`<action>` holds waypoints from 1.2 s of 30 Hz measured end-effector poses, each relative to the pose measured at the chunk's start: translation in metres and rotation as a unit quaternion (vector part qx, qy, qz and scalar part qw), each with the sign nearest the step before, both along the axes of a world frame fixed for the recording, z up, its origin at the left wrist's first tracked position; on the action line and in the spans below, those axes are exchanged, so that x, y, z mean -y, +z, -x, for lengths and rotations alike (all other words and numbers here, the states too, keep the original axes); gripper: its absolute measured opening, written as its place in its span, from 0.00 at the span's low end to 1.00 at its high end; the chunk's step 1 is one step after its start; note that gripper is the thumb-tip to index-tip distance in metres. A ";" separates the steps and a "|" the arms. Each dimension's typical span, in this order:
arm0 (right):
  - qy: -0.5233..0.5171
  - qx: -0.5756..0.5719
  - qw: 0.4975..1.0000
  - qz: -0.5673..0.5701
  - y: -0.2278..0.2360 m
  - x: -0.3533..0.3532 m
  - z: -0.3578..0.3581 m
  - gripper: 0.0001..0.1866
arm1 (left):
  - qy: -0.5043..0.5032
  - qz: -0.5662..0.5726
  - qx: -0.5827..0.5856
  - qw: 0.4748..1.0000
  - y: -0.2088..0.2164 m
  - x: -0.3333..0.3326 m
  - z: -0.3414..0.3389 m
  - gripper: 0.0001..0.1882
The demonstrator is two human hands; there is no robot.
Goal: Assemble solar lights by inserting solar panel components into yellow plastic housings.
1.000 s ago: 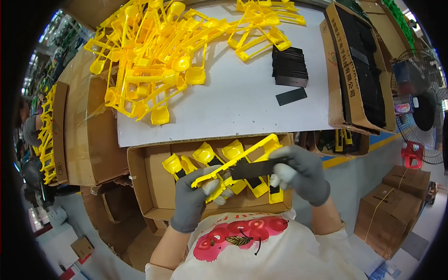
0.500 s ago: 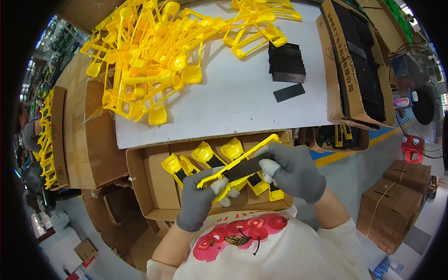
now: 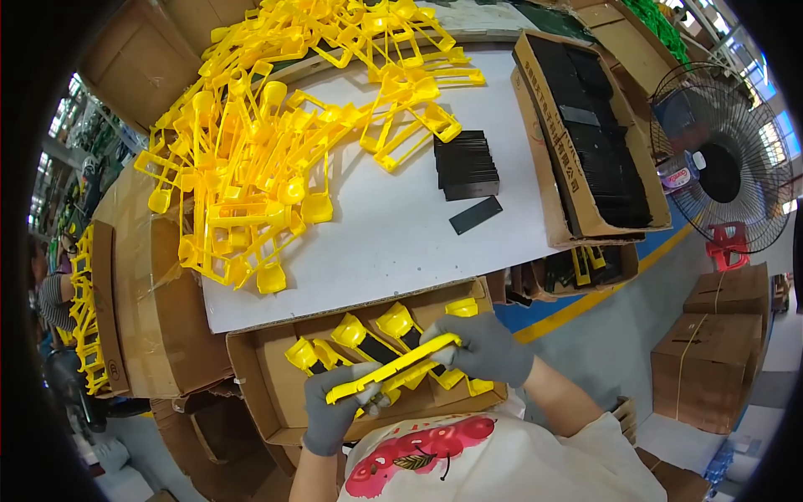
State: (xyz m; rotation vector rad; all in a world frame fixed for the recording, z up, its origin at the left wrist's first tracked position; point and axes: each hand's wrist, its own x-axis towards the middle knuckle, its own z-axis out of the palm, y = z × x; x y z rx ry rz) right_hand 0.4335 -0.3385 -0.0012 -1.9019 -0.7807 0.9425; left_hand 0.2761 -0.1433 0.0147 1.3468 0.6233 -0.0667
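Note:
Both my gloved hands grip a yellow plastic frame by its two ends, its narrow side toward me. A thin dark strip of the black plate shows along it; how deep the plate sits I cannot tell. My left hand closes round the lower left end, my right hand round the upper right end. Beneath them is an open cardboard carton. Inside it lie several yellow frames with black plates in them, partly hidden by my hands and the held frame.
On the white tabletop a large heap of yellow frames spreads at left and back. A stack of black plates, one loose black plate and a carton of black plates are at right. Beyond stands a fan.
The view has shifted, so the table and carton appear lower. The held frame has turned edge-on, hiding most of its black plate. Both hands still grip it.

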 end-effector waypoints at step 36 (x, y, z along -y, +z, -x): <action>0.035 0.380 0.916 0.128 -0.020 -0.015 -0.154 0.10 | 0.060 -0.725 -0.198 0.657 -0.008 -0.261 -0.031 0.13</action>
